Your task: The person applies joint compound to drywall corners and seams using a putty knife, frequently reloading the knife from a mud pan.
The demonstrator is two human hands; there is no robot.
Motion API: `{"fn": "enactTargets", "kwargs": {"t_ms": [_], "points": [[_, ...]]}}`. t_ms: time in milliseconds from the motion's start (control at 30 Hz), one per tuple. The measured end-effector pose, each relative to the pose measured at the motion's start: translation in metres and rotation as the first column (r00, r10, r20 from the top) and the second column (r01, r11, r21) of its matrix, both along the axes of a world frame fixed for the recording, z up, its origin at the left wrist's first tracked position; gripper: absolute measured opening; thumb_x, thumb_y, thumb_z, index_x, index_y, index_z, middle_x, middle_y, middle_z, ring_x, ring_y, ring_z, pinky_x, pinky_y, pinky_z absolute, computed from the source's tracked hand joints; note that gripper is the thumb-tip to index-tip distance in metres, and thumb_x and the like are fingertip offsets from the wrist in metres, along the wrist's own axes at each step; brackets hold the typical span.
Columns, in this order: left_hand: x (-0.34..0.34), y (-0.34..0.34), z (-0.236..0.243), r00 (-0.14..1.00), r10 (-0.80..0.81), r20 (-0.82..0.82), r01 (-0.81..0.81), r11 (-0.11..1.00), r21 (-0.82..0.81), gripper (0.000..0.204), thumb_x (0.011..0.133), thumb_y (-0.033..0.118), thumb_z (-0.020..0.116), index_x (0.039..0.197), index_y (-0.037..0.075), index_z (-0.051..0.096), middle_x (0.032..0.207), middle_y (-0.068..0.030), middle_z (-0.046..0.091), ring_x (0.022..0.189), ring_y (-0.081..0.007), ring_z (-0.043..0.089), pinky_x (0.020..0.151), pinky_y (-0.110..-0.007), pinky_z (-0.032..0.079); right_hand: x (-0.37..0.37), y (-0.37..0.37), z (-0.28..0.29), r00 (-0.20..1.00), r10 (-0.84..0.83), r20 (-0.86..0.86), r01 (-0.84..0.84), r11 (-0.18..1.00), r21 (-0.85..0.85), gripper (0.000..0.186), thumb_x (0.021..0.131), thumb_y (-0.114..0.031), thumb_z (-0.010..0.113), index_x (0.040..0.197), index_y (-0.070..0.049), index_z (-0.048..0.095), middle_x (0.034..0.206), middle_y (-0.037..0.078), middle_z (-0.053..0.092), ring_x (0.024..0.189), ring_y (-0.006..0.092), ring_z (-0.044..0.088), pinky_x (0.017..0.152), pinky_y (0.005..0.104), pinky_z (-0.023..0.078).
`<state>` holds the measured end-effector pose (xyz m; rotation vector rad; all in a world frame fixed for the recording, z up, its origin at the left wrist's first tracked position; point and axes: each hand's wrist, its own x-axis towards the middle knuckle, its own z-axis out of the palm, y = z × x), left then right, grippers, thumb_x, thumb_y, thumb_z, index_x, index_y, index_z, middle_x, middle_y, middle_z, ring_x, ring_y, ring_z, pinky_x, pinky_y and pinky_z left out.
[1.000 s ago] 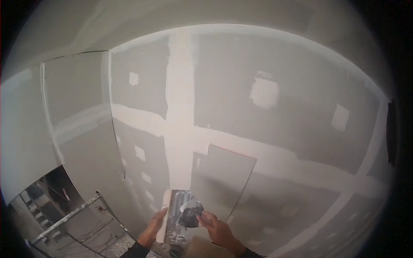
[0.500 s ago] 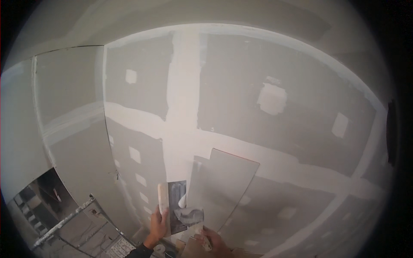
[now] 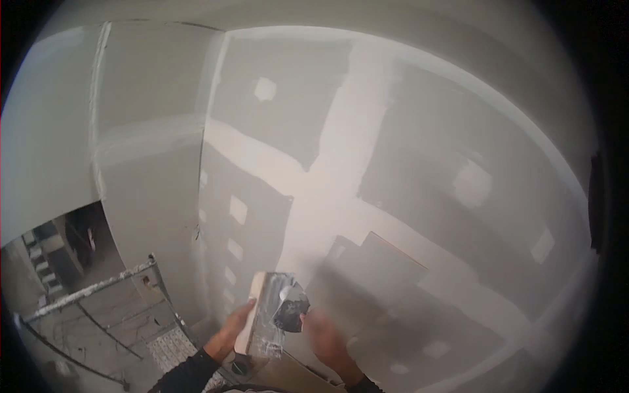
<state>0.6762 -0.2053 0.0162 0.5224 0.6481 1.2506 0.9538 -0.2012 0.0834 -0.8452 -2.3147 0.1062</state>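
- Drywall (image 3: 419, 150) fills most of the view, grey board crossed by pale bands of joint compound (image 3: 327, 190) that meet in a cross above the hands; small square patches dot the panels.
- Left hand (image 3: 229, 334) comes up from the lower edge with its fingers wrapped along the left edge of a mud hawk (image 3: 265, 314), a flat rectangular plate smeared with grey compound; the grasp is closed around that edge (the thumb side is hidden behind the plate).
- Long axis of the hawk runs roughly up and down in the picture, tilted a little to the right at the top, its face turned toward the right hand.
- Right hand (image 3: 327, 344) is blurred; it seems closed on the handle of a taping knife (image 3: 291, 308), whose dark blade lies on the hawk's upper right part, touching the compound there. How its fingers lie I cannot tell.
- Knife and hawk sit between the two hands, the blade just right of the plate's middle; the right hand is the nearer to the blade, and the wall joints lie up and to the right of it.
- Scaffold rails (image 3: 92, 295) and a patterned deck show at lower left, well apart from the hands.
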Motion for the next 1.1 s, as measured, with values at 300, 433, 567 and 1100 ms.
{"fn": "enactTargets", "kwargs": {"t_ms": [300,433,567,1100], "points": [[-0.095,-0.001,0.061,0.531,0.760,-0.376,-0.630,0.650,0.425,0.049,0.108,0.039,0.049,0.132,-0.003,0.056,0.115,-0.0056,0.065,0.103,-0.0102,0.058,0.092,-0.029,0.047,-0.027,0.010,-0.017,0.730,-0.256,-0.634,-0.550,0.331,-0.767,0.033,0.097,-0.004,0.058,0.130,-0.001,0.054,0.096,0.009,0.059,0.071,0.0175,0.057,0.061,0.0308,0.047],[-0.100,0.002,0.057,0.450,0.812,-0.371,-0.655,0.583,0.480,0.044,0.109,0.032,0.049,0.130,-0.005,0.055,0.115,-0.0050,0.064,0.103,-0.0099,0.056,0.091,-0.028,0.046,-0.082,0.016,-0.030,0.568,-0.439,-0.696,-0.808,-0.140,-0.572,0.034,0.099,-0.009,0.059,0.130,0.002,0.051,0.084,0.007,0.056,0.068,0.0158,0.054,0.059,0.0299,0.045],[-0.098,-0.020,0.044,0.274,0.823,-0.497,-0.544,0.559,0.626,0.040,0.107,0.026,0.051,0.127,-0.009,0.055,0.102,-0.0074,0.067,0.094,-0.0103,0.056,0.082,-0.028,0.048,-0.145,0.046,-0.025,0.542,-0.369,-0.755,-0.840,-0.246,-0.484,0.034,0.098,-0.014,0.061,0.127,0.002,0.053,0.085,0.006,0.055,0.069,0.0136,0.053,0.059,0.0280,0.044],[-0.217,0.021,0.029,0.828,0.520,-0.210,-0.527,0.850,0.027,0.056,0.105,0.044,0.051,0.131,-0.005,0.058,0.119,-0.0108,0.065,0.102,-0.0164,0.064,0.089,-0.032,0.052,-0.208,0.100,-0.008,0.980,0.197,-0.038,-0.193,0.977,0.090,0.043,0.088,0.009,0.058,0.126,-0.008,0.068,0.129,0.014,0.060,0.095,0.0295,0.069,0.079,0.0344,0.056]]}}
